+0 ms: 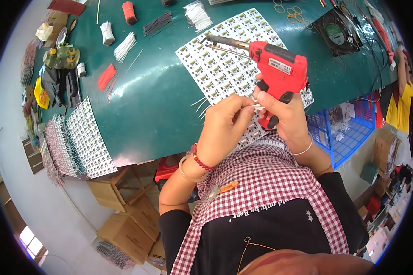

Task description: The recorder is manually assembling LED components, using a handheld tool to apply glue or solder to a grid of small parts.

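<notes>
My right hand (287,114) is wrapped round the grip of a red soldering gun (280,68). Its metal tip points left, over a white panel of small circuit boards (206,66) lying on the green table. Close by, my left hand (227,120) pinches a few short white wires (258,107). The right thumb and fingers are right by these wires; whether they grip them too, I cannot tell. Several white wires (201,104) stick out at the panel's left edge, beside my left hand. Part of the panel is hidden under my hands and the gun.
Bundles of white wires (125,46), red wires (106,76) and black wires (157,24) lie on the green table (147,114). A black fan (337,32) stands far right, near rubber bands (294,14). More board panels (89,137) sit at left. A blue crate (348,133) is right of me.
</notes>
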`<state>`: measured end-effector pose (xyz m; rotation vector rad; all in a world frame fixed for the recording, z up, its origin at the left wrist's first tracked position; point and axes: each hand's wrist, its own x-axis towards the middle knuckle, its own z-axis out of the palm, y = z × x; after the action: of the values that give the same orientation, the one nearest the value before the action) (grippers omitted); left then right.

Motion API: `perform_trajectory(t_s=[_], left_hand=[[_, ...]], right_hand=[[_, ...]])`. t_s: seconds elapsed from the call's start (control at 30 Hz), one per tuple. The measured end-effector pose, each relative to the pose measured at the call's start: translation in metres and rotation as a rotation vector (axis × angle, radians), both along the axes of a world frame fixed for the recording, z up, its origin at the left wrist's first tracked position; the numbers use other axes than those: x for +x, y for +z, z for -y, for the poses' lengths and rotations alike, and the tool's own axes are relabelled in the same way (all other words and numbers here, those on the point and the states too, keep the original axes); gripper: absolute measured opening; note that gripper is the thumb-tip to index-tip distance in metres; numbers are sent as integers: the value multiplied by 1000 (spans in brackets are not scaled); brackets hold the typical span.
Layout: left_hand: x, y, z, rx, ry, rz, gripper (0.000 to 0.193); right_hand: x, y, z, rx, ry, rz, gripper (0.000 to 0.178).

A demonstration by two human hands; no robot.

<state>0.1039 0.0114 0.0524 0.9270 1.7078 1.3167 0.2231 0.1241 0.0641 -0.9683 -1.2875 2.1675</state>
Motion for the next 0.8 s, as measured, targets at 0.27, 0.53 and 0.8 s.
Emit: perform_trajectory(t_s=[0.27,0.53,0.8], left_hand=[[7,-3,-1,26,83,-38,8],[15,0,5,29,135,66,6],[16,6,16,57,72,-145,6]], right_hand=[[6,-1,1,31,26,-28,42],[12,9,10,342,154,152,42],[15,13,28,339,82,143,17]])
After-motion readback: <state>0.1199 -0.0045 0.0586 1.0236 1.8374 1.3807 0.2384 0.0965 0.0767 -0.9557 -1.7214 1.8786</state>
